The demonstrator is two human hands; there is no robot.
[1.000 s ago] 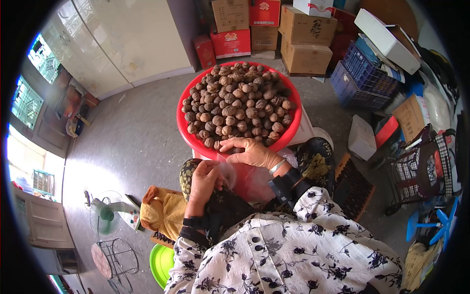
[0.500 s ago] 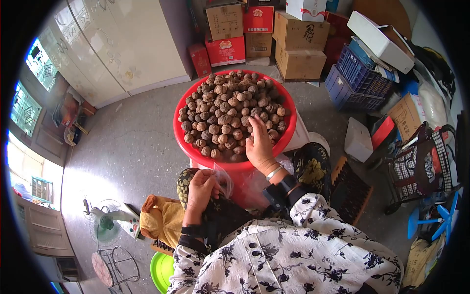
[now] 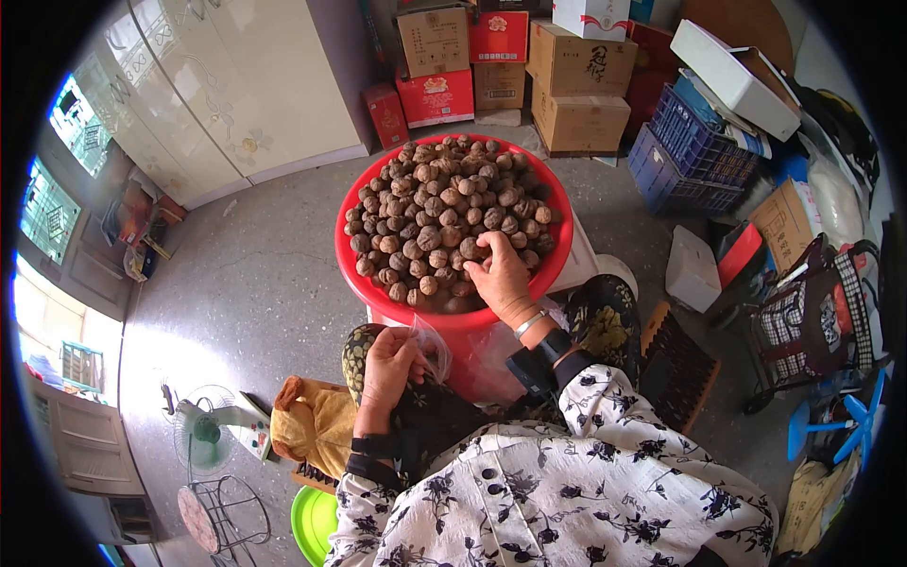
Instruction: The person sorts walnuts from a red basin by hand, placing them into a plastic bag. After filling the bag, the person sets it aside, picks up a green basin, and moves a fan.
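A wide red basin is heaped with brown walnuts. At the heap's near right side, my right hand reaches in with fingers curled against the walnuts; whether one is between the fingertips is hard to see. My left hand is closed on the edge of a clear plastic bag, just below the basin's near rim. The bag hangs beside my knee, and its contents cannot be made out.
Stacked cartons stand behind the basin. Blue crates and a white foam box are to the right. A fan, a wire stool and a green basin are at the lower left.
My right hand has shifted slightly, and its fingers, straighter before, are now bent toward the walnuts. Some walnuts near it have changed position. The left hand stays on the bag.
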